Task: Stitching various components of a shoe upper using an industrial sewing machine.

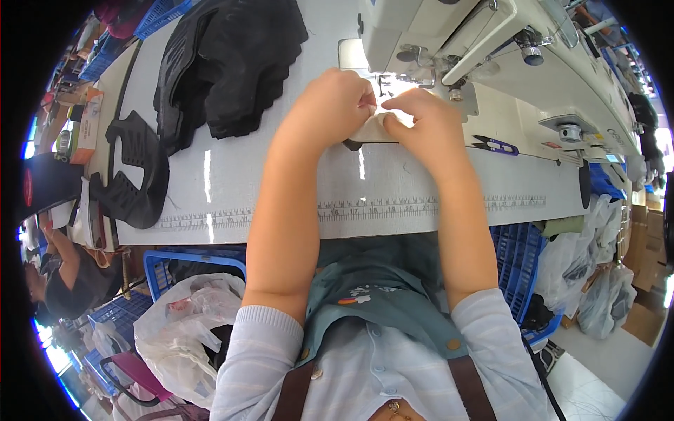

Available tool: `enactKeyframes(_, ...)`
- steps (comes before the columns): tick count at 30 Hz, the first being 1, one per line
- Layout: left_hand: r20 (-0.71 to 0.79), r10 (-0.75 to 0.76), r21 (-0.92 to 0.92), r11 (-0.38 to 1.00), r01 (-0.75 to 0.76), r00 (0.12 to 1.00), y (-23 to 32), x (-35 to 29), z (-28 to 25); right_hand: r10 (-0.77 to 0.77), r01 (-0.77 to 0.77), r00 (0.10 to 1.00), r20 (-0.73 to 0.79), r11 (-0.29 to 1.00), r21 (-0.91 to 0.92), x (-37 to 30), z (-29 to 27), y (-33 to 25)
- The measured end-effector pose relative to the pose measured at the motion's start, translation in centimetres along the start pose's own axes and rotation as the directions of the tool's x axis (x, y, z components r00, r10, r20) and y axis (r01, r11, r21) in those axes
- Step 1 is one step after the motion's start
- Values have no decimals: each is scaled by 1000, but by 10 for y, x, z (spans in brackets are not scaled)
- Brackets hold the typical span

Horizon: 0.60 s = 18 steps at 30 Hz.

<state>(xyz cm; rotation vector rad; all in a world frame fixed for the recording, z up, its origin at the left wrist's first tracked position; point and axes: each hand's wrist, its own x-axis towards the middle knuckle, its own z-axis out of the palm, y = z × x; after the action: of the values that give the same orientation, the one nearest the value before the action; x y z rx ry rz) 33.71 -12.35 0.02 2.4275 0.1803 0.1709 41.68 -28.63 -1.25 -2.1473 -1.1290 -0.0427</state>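
Note:
Both my hands meet on a small cream fabric piece (370, 128) lying on the white sewing table (239, 182), just in front of the needle area of a white sewing machine (449, 42). My left hand (335, 105) pinches the piece's left side, fingers curled over it. My right hand (421, 121) pinches the right side, fingertips touching the left hand's. A dark bit of material (351, 145) pokes out under the cream piece. Most of the piece is hidden under my fingers.
A pile of black cut pieces (225, 63) lies at the back left, a black shaped piece (137, 172) further left. Blue-handled thread snips (497, 146) rest on the machine bed. A ruler strip (365, 209) runs along the table front. Blue crates and plastic bags stand below. Another person (60, 274) is at far left.

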Motion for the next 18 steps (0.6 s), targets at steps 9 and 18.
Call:
enactKeyframes(9,-83,68,75,995,-62,994,-1,-2,9,-3,3,1000,3,999,-47,-1,4,-1)
enactKeyframes(18,-214,-137,22,989,145,967,-1,6,3,345,-302,925,-161,922,244,14,18,14)
